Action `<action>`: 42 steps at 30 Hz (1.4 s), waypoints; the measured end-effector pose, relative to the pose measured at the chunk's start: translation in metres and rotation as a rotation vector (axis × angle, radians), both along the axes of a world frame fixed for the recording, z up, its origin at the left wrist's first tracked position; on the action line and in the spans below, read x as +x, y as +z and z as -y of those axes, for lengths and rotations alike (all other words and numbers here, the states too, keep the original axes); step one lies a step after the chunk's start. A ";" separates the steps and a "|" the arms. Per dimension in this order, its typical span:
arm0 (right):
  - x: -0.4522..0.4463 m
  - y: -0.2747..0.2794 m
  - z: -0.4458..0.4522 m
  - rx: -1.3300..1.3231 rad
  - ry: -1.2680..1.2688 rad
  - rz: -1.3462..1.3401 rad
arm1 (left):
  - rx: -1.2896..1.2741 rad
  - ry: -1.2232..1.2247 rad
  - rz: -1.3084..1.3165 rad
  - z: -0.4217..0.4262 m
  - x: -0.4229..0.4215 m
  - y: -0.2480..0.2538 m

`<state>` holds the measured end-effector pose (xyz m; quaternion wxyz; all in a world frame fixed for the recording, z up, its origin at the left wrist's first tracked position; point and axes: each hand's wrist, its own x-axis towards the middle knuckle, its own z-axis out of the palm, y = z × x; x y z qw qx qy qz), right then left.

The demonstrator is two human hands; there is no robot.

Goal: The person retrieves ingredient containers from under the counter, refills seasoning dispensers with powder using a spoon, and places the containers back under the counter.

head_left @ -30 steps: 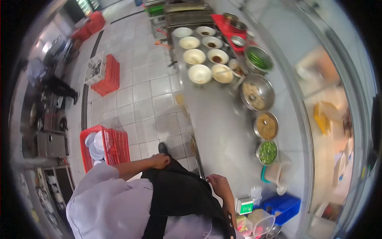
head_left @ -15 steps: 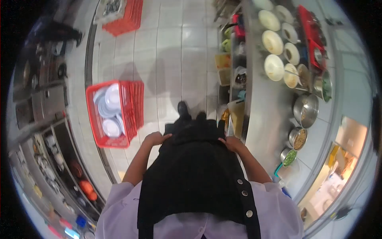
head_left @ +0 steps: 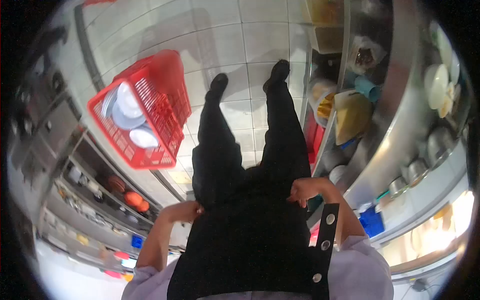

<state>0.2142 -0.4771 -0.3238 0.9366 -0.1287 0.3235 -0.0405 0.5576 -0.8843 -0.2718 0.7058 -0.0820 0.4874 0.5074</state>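
A black apron (head_left: pixel 250 250) covers my front, over a light shirt, with a row of snaps on its right strap. At the apron's left edge my left hand (head_left: pixel 187 211) is closed on the black cloth, its fingertips partly hidden. My right hand (head_left: pixel 306 190) has its fingers curled round the cloth at the opposite edge, near my hip. Below the apron, my legs in black trousers stand apart on the tiled floor, in dark shoes.
To the left stands a stack of red plastic baskets (head_left: pixel 165 120) holding white plates (head_left: pixel 129 100). A steel counter (head_left: pixel 395 115) runs along the right, with bowls, pots and a shelf beneath bearing a yellowish board (head_left: pixel 352 117). Further left are shelves with dishes and orange items (head_left: pixel 134 198).
The view has tilted and turned, so both legs now show stepping apart. The basket stack appears larger and higher. Both hands stay at the apron's edges, lower in view.
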 end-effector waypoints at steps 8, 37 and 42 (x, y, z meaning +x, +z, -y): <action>0.177 -0.191 -0.055 0.667 -1.025 -0.277 | 0.554 -0.492 0.404 0.088 0.091 -0.107; 0.313 -0.586 -0.374 0.454 -0.415 -2.335 | 0.445 -1.000 0.882 0.061 0.060 -0.227; 0.335 -0.555 -0.255 0.607 -0.527 -2.271 | 0.527 -0.804 1.315 -0.025 0.042 -0.260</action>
